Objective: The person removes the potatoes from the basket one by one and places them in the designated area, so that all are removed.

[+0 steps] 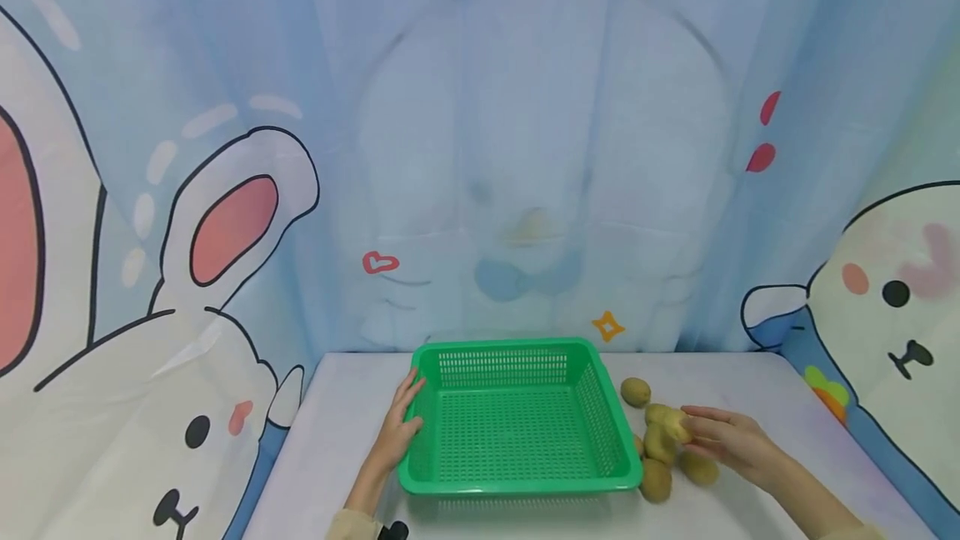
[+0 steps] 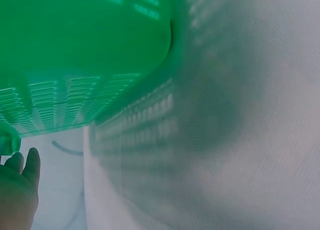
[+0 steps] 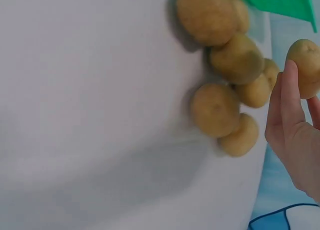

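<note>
A green plastic basket [image 1: 517, 487] stands on the white table, with slotted walls and a bare bottom. My left hand [image 1: 393, 432] grips its left rim; in the left wrist view part of that hand [image 2: 17, 190] shows below the basket's side [image 2: 85, 54]. To the right of the basket, my right hand [image 1: 731, 444] pinches a potato [image 1: 677, 425] between fingers and thumb. The right wrist view shows this held potato [image 3: 306, 64] raised at the fingertips. Several other potatoes [image 1: 657, 482] lie in a loose cluster between the basket and my right hand.
The white tabletop [image 1: 330, 440] extends to both sides of the basket. One potato [image 1: 636, 392] lies at the far end of the cluster, close to the basket's right wall. Behind the table hangs a blue curtain [image 1: 525, 107] printed with cartoon animals.
</note>
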A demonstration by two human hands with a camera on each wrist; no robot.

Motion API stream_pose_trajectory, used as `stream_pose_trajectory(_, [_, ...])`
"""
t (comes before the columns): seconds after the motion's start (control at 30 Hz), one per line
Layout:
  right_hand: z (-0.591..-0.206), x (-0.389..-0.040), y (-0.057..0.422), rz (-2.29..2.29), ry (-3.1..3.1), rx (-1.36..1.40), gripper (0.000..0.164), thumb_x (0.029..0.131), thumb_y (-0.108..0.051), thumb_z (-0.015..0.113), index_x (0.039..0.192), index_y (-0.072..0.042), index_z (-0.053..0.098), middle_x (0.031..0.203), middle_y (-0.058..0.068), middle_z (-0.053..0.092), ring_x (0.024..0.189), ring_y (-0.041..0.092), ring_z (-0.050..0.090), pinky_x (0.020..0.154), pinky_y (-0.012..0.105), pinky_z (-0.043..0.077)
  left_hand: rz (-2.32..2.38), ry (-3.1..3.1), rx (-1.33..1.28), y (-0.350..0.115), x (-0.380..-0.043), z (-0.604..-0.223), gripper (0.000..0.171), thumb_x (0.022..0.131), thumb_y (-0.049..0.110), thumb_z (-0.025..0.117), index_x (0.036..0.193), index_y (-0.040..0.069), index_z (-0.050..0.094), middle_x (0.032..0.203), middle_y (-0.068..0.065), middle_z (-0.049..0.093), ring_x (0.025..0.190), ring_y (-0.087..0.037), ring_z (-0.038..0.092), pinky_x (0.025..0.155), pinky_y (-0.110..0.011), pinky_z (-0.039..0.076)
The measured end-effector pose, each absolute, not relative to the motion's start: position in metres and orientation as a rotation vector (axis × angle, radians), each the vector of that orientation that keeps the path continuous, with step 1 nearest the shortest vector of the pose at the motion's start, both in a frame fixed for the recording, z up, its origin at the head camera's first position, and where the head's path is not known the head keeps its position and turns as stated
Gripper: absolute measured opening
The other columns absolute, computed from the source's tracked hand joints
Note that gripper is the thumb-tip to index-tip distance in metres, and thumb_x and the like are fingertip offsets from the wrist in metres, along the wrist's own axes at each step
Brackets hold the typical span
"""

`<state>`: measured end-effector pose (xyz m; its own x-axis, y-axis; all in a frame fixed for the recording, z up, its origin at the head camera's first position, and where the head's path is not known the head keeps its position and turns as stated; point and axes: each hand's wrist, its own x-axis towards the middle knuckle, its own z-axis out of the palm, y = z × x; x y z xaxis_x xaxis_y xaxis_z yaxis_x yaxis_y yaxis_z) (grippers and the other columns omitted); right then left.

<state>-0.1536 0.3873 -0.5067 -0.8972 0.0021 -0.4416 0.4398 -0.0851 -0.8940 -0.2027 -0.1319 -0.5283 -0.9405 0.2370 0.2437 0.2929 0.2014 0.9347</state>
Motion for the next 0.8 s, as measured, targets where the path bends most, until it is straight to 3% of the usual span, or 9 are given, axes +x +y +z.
stream_pose_trajectory(0.8, [-0.547, -0.12, 0.373, -2.021, 1.915, 0.668, 0.047, 0.089, -0.006, 0.068, 0.13, 0.014, 0.054, 0.098, 0.009, 0.067, 0.088, 0.022, 0.067, 0.086, 0.042, 0.055, -1.872, -2.393, -0.504, -0.131, -0.209, -0.541, 0.066, 0.081, -0.016, 0.043, 0.147, -0.012, 0.034, 0.161, -0.023, 0.014, 0.148, -0.044, 0.005, 0.111, -0.064, 0.015])
